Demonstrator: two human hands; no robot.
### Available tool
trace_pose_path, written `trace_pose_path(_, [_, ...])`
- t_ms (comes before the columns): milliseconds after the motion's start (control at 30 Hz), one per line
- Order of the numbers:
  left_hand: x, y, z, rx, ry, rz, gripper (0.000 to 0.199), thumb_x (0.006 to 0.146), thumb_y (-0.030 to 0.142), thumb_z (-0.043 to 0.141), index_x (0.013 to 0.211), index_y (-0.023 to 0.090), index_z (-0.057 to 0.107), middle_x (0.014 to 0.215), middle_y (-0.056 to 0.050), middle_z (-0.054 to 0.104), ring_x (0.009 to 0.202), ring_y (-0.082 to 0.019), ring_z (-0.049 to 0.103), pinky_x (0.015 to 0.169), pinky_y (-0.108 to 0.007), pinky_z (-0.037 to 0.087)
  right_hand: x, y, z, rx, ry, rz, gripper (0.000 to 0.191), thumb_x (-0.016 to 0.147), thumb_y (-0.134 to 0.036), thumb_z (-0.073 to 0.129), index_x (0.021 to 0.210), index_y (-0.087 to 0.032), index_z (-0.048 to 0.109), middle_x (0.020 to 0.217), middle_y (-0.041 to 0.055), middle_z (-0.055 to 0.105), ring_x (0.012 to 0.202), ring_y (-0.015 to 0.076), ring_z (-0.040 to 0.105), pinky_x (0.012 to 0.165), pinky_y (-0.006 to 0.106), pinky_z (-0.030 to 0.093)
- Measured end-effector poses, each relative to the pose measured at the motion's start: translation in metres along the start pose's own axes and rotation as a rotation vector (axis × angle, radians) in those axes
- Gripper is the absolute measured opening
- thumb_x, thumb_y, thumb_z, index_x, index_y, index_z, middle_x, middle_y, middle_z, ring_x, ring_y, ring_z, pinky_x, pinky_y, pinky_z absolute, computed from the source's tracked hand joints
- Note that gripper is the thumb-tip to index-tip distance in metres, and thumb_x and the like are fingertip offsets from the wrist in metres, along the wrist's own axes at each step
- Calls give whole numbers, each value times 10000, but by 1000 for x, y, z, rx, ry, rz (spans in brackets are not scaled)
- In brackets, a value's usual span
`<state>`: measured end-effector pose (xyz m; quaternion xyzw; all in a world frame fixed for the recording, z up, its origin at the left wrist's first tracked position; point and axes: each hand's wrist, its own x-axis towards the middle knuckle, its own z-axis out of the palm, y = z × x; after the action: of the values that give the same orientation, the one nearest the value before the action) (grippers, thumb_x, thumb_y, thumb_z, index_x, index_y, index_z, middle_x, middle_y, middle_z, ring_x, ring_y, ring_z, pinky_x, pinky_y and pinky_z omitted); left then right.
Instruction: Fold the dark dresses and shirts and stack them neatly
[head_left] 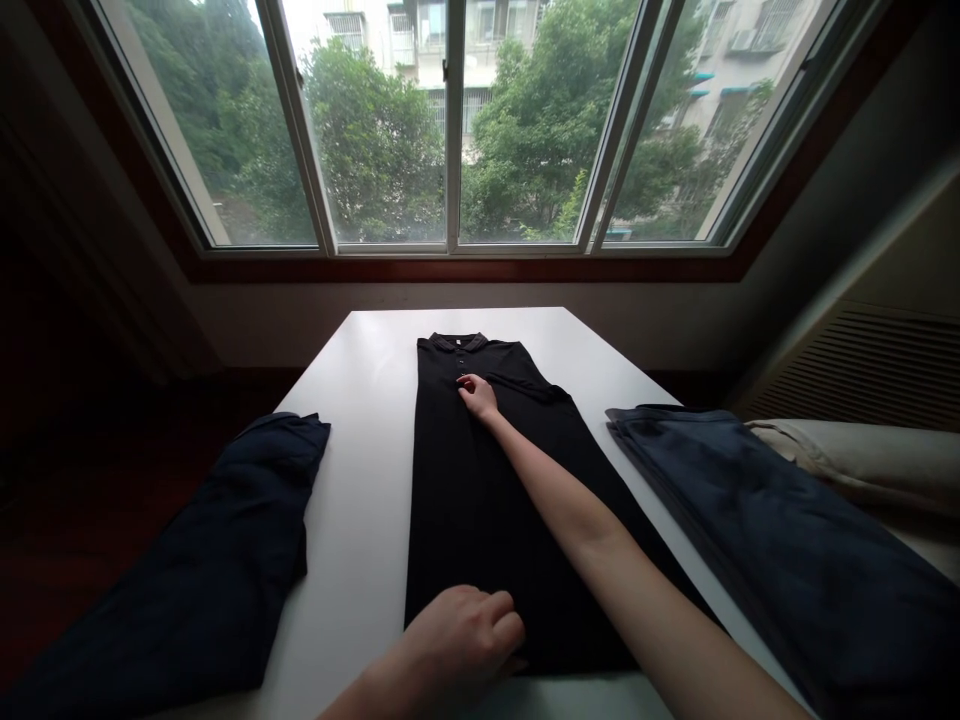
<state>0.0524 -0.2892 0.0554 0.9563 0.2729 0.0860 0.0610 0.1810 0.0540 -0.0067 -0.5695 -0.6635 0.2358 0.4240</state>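
Note:
A black polo shirt [480, 500] lies flat on the white table [360, 420], its collar toward the window and its left edge straight. A sleeve lies folded across its upper right part. My right hand [478, 396] reaches far out over the shirt, thumb and fingertips together at the button placket; whether cloth is pinched there is too small to tell. Near the bottom of the shirt, my left hand [472, 635] is curled with its fingers bent down against the black cloth near the hem. Its fingertips are mostly hidden.
Dark blue clothing [217, 550] hangs over the table's left edge. Folded dark blue trousers [765, 530] lie at the right, beside beige cloth [862, 455]. A wide window [450, 150] stands beyond the table's far edge.

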Motion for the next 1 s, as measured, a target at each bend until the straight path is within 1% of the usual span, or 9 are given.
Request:
trace_pose_path(200, [2,-1,-3,-54,-34,45,236,866,387,651,930,199,523,893,13,641,738,-139,614,665,-258,451,-2,-5,-3,-26,-14,-5,259,794,-194,545,1021,-206,669,949,34,672,841,166,614,805,286,487])
trace_pose_path(300, [2,-2,0,-127,58,-67,366,844,506,643,1004,194,536,982,-21,642,850,-174,615,807,-304,480,-5,-10,-5,-49,-39,-22,255,804,-194,548,1035,-195,656,966,44,661,861,173,610,810,295,484])
trace_pose_path(367, [0,-4,2,-178,133,-162,418,855,501,624,1121,191,536,1134,-66,625,1021,-213,597,939,-353,459,-9,-14,-6,-64,-65,-36,269,803,-189,559,1060,-194,642,1000,48,651,876,173,608,822,301,483])
trace_pose_path(467, [-5,-10,5,-161,137,-165,627,900,507,550,1419,203,376,1461,-131,443,1331,-287,422,1110,-478,336,-19,-21,-11,-74,-103,-49,350,799,-173,574,1149,-184,598,1086,71,632,899,172,611,849,313,488])
trace_pose_path(567, [-8,-16,6,-154,44,-121,724,937,562,442,1530,233,188,1580,-119,250,1444,-302,252,1163,-555,225,-38,-27,-26,-68,-162,-67,434,789,-149,592,1222,-159,555,1151,104,620,981,186,617,877,310,494])
trace_pose_path(667, [-7,-18,8,-175,-7,-125,722,946,570,413,1542,261,146,1596,-96,186,1463,-302,197,1166,-573,203,-67,-31,-59,-76,-233,-88,489,740,-149,662,1221,-157,572,1201,116,615,1099,224,594,958,330,467])
trace_pose_path(800, [-5,-16,3,-221,-43,-128,750,931,545,475,1541,244,160,1596,-119,159,1464,-325,175,1160,-603,176,-127,-40,-131,-204,-424,-156,531,721,-239,716,1236,-183,598,1301,122,579,1197,281,544,1042,385,409])
trace_pose_path(900, [-5,-15,-14,-363,-108,-207,713,949,506,463,1535,207,188,1593,-139,182,1466,-306,181,1163,-584,197,-182,-48,-193,-332,-428,-191,496,795,-316,644,1279,-228,584,1295,93,590,1186,268,553,1051,385,397])
trace_pose_path(1000, [0,-20,-42,-509,-55,-310,592,984,452,408,1507,215,263,1568,-123,284,1437,-241,283,1158,-473,296,-238,-48,-247,-409,-384,-71,462,843,-394,575,1283,-253,585,1279,85,605,1109,258,603,979,365,452])
